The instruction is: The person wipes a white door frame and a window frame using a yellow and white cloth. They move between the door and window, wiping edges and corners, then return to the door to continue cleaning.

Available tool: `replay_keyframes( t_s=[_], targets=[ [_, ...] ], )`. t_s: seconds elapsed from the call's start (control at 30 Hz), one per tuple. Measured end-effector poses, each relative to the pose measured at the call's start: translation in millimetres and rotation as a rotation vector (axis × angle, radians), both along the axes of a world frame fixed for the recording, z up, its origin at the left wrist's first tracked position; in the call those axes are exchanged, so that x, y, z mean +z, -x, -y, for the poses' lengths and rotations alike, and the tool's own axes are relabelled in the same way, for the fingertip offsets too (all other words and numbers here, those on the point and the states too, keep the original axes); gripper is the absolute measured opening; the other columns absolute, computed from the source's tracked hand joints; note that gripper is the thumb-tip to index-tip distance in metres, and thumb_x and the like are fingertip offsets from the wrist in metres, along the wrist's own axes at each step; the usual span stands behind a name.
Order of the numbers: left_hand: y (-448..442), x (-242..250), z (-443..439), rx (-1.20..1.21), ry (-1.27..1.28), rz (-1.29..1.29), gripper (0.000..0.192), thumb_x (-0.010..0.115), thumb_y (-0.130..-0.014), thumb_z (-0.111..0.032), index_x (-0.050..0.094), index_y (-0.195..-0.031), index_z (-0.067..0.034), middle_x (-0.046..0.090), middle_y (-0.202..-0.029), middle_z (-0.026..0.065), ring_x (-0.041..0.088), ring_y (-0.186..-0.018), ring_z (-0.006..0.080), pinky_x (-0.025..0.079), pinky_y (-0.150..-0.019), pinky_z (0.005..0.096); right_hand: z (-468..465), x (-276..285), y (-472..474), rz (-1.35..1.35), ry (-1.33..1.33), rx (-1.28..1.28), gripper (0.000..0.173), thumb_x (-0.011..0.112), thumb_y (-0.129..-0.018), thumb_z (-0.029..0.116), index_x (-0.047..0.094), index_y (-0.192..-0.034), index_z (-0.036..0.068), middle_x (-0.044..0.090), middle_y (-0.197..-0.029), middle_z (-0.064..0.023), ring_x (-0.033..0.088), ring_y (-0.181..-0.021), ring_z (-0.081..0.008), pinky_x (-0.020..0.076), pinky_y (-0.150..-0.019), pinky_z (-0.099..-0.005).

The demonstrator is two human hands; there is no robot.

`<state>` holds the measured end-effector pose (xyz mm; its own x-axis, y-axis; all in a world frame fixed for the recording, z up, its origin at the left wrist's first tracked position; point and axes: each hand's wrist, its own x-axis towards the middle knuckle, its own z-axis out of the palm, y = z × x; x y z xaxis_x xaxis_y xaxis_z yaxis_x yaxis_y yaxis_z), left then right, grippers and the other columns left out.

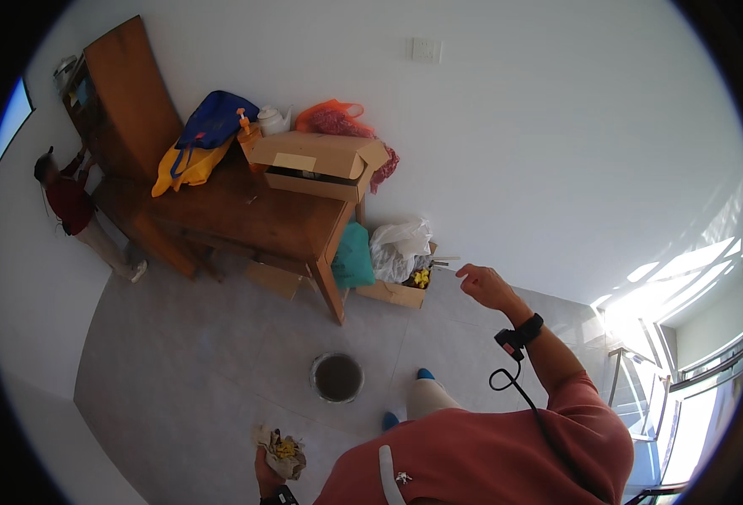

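Observation:
My left hand [266,470], low in the picture, holds a crumpled brownish cloth or paper [294,466] with yellow material [286,449] in its folds. Raised on the other side, my right hand [486,287] has its fingers curled, and no object shows in it. On the grey tiled floor between the hands stands a round bucket [337,377] holding dull grey-brown contents. Past my right hand, by the wall, a low cardboard box [393,295] holds clear plastic [403,252], yellow bits [421,278] and thin sticks.
A wooden table [283,221] bears a cardboard carton [321,161], a white teapot [274,120], an orange pump bottle [249,136] and bags. A teal bag [353,257] leans by its leg. Another person [71,202] stands at a wooden cabinet [131,95]. Sunlit window frames [643,391] stand right.

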<state>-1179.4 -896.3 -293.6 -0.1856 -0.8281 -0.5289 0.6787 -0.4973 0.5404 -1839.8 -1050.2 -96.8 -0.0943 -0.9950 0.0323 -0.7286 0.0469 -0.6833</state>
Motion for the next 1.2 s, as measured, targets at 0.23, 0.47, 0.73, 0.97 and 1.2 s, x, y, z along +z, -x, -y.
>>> replay_keyframes(
  t_s=[0.23,0.47,0.73,0.97,1.2],
  targets=[
    [69.0,-13.0,-13.2,0.267,-0.081,0.258,0.054,0.035,-0.106,-0.043,0.054,-0.144,-0.01,0.067,-0.128,0.0134,0.065,-0.115,0.0379,0.054,-0.098,0.0577,376.1,70.5,37.9,-0.261,0.402,0.226,0.032,0.059,-0.089,0.008,0.067,-0.12,0.01,0.064,-0.07,-0.0127,0.061,-0.062,-0.0237,0.0513,-0.065,-0.0373],
    [207.0,-2.9,109.3,0.49,-0.36,0.125,0.054,0.035,-0.105,-0.043,0.054,-0.143,-0.01,0.067,-0.127,0.0131,0.065,-0.114,0.0377,0.054,-0.098,0.0575,642.7,79.3,1.1,-0.438,0.087,0.439,0.047,0.057,-0.09,0.009,0.06,-0.136,0.02,0.072,-0.095,-0.0196,0.071,-0.09,-0.0369,0.0546,-0.075,-0.0489],
    [257.7,7.2,139.4,0.613,-0.489,0.101,0.053,0.036,-0.105,-0.043,0.054,-0.143,-0.01,0.068,-0.127,0.0126,0.066,-0.113,0.0374,0.054,-0.097,0.0574,753.3,-4.8,29.2,-0.732,0.315,0.516,0.021,0.059,-0.087,0.012,0.066,-0.107,0.012,0.071,-0.087,-0.0165,0.07,-0.089,-0.038,0.0528,-0.072,-0.0507],
    [259.3,8.8,125.0,0.644,-0.521,0.101,0.053,0.036,-0.105,-0.043,0.055,-0.143,-0.01,0.068,-0.126,0.0123,0.066,-0.112,0.0371,0.055,-0.096,0.0572,656.0,13.0,100.9,-0.24,0.431,0.317,0.014,0.058,-0.082,0.005,0.061,-0.095,0.005,0.065,-0.082,-0.0204,0.065,-0.078,-0.0386,0.0519,-0.069,-0.0485],
    [248.0,6.5,106.8,0.65,-0.495,0.093,0.052,0.037,-0.105,-0.042,0.055,-0.142,-0.01,0.068,-0.126,0.0119,0.066,-0.111,0.0369,0.055,-0.096,0.0571,601.7,36.0,140.6,0.231,0.365,0.121,0.017,0.054,-0.09,-0.002,0.064,-0.103,0.001,0.063,-0.079,-0.0056,0.058,-0.071,-0.0108,0.0516,-0.062,-0.0295]
  ],
)
